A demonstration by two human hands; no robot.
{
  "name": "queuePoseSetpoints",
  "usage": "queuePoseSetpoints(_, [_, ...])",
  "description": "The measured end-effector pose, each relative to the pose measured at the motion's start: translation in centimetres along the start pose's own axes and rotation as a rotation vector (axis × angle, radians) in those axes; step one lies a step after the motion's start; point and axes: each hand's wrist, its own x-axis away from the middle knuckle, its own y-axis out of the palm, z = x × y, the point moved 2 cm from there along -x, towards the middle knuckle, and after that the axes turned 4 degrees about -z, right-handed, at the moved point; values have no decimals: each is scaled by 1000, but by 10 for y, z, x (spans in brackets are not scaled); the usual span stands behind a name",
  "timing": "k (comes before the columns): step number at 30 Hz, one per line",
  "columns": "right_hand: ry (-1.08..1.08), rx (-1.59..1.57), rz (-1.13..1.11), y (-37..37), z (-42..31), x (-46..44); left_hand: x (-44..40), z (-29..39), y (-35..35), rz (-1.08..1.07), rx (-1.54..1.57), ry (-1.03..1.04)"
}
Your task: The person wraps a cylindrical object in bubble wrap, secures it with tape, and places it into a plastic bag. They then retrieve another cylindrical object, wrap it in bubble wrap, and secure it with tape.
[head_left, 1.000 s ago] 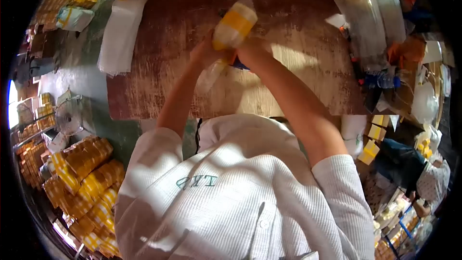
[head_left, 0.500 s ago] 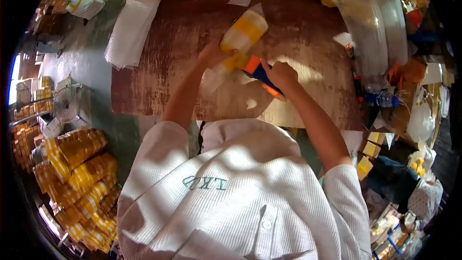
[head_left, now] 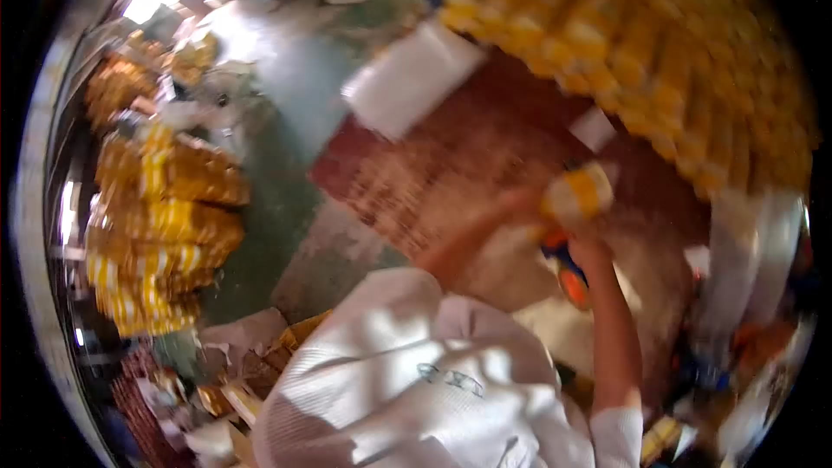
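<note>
My left hand (head_left: 522, 205), smeared by motion, grips the near end of a small package (head_left: 579, 193) with yellow and white bands. The package lies tilted above the worn red-brown table (head_left: 390, 191). Closed round the handle of a blue and orange tape dispenser (head_left: 573, 286) is my right hand (head_left: 591, 251). The dispenser's front end is close to the package's near end; blur hides whether they touch.
Many yellow packages (head_left: 641, 43) are stacked along the far edge. White bubble-wrap sheets (head_left: 416, 78) lie at the table's left corner, and clear plastic sheets (head_left: 750, 260) at the right. Another stack of yellow-banded packages (head_left: 165, 225) stands left on the floor.
My view has swung to the left, so the table appears rotated and further right. Dispenser and package remain in my hands; the dispenser's front is now nearer the package's near end.
</note>
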Motion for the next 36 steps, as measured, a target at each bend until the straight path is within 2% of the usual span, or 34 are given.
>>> queuePoseSetpoints(1, [66,-78,-138,-16,-8,7,1,-1,-1,8,12,3])
queuePoseSetpoints(2, [278,-130,-183,-41,-31,25,-1,-2,-2,17,29,1])
queuePoseSetpoints(3, [149,22,10,7,1,7,1,-2,-4,19,43,0])
queuePoseSetpoints(5, [142,260,-50,47,24,-12,2,-4,-7,20,63,-1])
queuePoseSetpoints(7, [191,-57,-122,9,19,13,-1,-4,-6,25,66,-2])
queuePoseSetpoints(8, [198,-32,-37,3,16,18,-2,-5,-8,33,66,-3])
queuePoseSetpoints(10, [210,16,134,3,14,31,-15,-7,-8,-90,32,-42])
queuePoseSetpoints(11, [238,-23,123,2,9,34,-14,-6,-5,-155,21,-71])
queuePoseSetpoints(13, [288,1,9,18,16,24,-7,2,-7,-18,-158,95])
queuePoseSetpoints(15, [298,-76,114,26,21,25,-5,8,3,115,-360,216])
queuePoseSetpoints(17, [283,-89,97,15,15,32,-7,1,36,227,-577,279])
queuePoseSetpoints(21, [220,32,46,20,27,25,-3,3,59,449,-638,161])
queuePoseSetpoints(22, [216,-58,94,6,20,36,-3,5,57,389,-647,136])
queuePoseSetpoints(25, [118,79,83,25,44,19,11,22,31,231,-587,65])
queuePoseSetpoints(27, [186,41,0,14,42,24,29,44,5,150,-432,21])
queuePoseSetpoints(28, [214,18,-10,12,44,25,12,33,8,57,-387,-15])
queuePoseSetpoints(30, [249,27,-92,-4,37,35,8,31,11,27,-446,-30])
queuePoseSetpoints(34, [284,-74,23,25,65,25,25,49,-6,-11,-449,-47])
queuePoseSetpoints(36, [338,-114,69,25,67,30,10,26,15,76,-508,-3])
